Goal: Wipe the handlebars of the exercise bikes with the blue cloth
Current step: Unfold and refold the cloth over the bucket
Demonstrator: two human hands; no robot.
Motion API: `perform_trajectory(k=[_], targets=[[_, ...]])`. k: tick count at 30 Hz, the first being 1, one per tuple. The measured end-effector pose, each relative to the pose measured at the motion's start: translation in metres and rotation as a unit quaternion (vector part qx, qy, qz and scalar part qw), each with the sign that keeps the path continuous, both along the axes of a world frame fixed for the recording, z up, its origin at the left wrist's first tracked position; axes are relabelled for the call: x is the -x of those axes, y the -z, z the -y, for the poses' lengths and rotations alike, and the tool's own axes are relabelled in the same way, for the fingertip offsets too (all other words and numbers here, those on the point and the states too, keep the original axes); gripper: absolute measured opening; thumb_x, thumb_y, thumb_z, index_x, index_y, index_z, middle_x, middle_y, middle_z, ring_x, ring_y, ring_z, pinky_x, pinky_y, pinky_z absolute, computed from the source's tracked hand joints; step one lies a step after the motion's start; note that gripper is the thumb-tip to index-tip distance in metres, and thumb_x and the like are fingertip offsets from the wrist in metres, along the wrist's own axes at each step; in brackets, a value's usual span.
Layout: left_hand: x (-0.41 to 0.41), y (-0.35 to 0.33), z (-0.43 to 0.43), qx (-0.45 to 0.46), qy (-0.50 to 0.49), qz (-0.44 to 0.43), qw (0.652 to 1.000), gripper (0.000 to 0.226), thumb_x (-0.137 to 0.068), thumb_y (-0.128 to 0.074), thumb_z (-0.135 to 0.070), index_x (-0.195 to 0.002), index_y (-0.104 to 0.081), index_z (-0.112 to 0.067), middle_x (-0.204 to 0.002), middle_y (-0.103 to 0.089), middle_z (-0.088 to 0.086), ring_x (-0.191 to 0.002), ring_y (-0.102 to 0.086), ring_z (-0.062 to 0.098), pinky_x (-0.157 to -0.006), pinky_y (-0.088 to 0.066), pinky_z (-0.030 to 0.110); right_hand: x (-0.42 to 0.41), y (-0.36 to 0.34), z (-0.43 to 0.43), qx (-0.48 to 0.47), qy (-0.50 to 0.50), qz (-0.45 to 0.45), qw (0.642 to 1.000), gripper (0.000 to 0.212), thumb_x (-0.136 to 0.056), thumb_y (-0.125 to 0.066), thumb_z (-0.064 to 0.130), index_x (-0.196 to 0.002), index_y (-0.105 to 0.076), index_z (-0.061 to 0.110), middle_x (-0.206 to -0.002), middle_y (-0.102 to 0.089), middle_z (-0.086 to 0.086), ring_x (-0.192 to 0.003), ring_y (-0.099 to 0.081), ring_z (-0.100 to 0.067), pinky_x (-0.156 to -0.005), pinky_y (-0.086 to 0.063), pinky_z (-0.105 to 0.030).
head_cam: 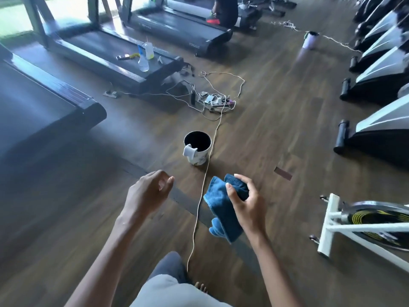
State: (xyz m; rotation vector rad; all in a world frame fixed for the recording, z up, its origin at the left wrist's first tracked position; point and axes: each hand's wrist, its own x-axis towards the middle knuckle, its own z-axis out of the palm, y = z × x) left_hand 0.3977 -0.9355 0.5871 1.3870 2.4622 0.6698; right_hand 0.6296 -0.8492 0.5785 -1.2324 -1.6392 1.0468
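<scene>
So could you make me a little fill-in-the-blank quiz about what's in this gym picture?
1. The blue cloth is held in the person's ____ hand.
2. The left hand holds ____.
3. The white bin stands on the floor right beside a thin ____ that runs toward the person.
4. Two plastic bottles stand on the belt of a ____.

Missing words: right; nothing; cord; treadmill
</scene>
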Motion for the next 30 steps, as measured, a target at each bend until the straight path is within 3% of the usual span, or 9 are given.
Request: perform_trajectory(k=[4,10,15,18,22,25,28,30], targets=[[0.029,0.007,-0.080,0.002,0.009,0.009,1.000,0.024,-0.092,-0.049,-0.047,-0.086,-0.061,-0.027,-0.086,-0.064,-0.013,-0.083,-0.062,0.013,-0.070,-0.049,0.030,0.033,0.003,-0.078,0.007,-0.007,0.012,1.000,0.040,-0.077,-0.065,0.046,-0.111,-0.064,0.024,-0.098,-0.067,0.019,-0.091,-0.061,0.010,-0.078,-0.044,-0.005],[0.089,0.026,-0.201,0.010,0.012,0.057,0.998,0.022,-0.091,-0.051,-0.047,-0.086,-0.061,-0.027,-0.085,-0.064,-0.013,-0.084,-0.063,0.013,-0.074,-0.052,0.033,0.098,0.005,-0.190,0.007,-0.007,0.018,1.000,0.035,-0.078,-0.067,0.045,-0.109,-0.065,0.028,-0.101,-0.068,0.019,-0.095,-0.063,0.004,-0.083,-0.047,-0.010],[0.135,0.024,-0.297,-0.005,0.024,0.110,0.994,0.019,-0.091,-0.057,-0.043,-0.082,-0.062,-0.027,-0.078,-0.065,-0.011,-0.075,-0.062,0.006,-0.068,-0.051,0.028,0.156,0.003,-0.276,0.020,-0.004,0.013,1.000,0.032,-0.078,-0.069,0.040,-0.108,-0.065,0.029,-0.100,-0.069,0.019,-0.094,-0.064,0.003,-0.084,-0.050,-0.016],[0.149,0.021,-0.349,-0.037,0.064,0.264,0.962,0.015,-0.093,-0.061,-0.035,-0.083,-0.065,-0.025,-0.071,-0.065,-0.010,-0.061,-0.057,-0.008,-0.062,-0.046,0.019,0.187,0.003,-0.318,0.035,-0.009,-0.003,0.999,0.039,-0.075,-0.068,0.047,-0.108,-0.065,0.026,-0.101,-0.070,0.015,-0.095,-0.065,0.001,-0.085,-0.050,-0.018],[0.163,0.018,-0.411,-0.005,0.100,0.422,0.901,0.015,-0.092,-0.063,-0.030,-0.102,-0.067,-0.019,-0.097,-0.072,-0.003,-0.085,-0.064,0.001,-0.082,-0.051,0.021,0.225,0.005,-0.373,0.035,-0.028,-0.015,0.999,0.040,-0.076,-0.068,0.045,-0.111,-0.063,0.025,-0.108,-0.068,0.010,-0.102,-0.064,-0.004,-0.090,-0.049,-0.021],[0.175,0.016,-0.446,-0.006,0.109,0.485,0.867,0.020,-0.086,-0.070,-0.014,-0.104,-0.060,-0.011,-0.098,-0.069,0.001,-0.087,-0.065,0.006,-0.083,-0.053,0.026,0.247,0.004,-0.409,0.058,-0.063,-0.056,0.995,0.029,-0.084,-0.062,0.032,-0.112,-0.061,0.025,-0.112,-0.065,0.010,-0.106,-0.061,-0.002,-0.093,-0.047,-0.018],[0.186,0.012,-0.476,-0.034,0.067,0.524,0.849,0.042,-0.080,-0.076,-0.005,-0.116,-0.055,-0.005,-0.108,-0.068,0.009,-0.094,-0.067,0.016,-0.085,-0.056,0.031,0.264,0.004,-0.443,0.094,-0.086,-0.104,0.986,0.027,-0.089,-0.054,0.026,-0.116,-0.058,0.025,-0.115,-0.065,0.003,-0.109,-0.061,-0.012,-0.097,-0.049,-0.034],[0.195,0.005,-0.496,-0.058,0.064,0.545,0.834,0.048,-0.078,-0.076,-0.002,-0.120,-0.054,-0.004,-0.109,-0.068,0.010,-0.093,-0.068,0.013,-0.082,-0.057,0.027,0.274,0.002,-0.466,0.130,-0.089,-0.143,0.977,0.031,-0.087,-0.055,0.023,-0.118,-0.057,0.028,-0.118,-0.064,0.001,-0.111,-0.061,-0.014,-0.098,-0.048,-0.036]])
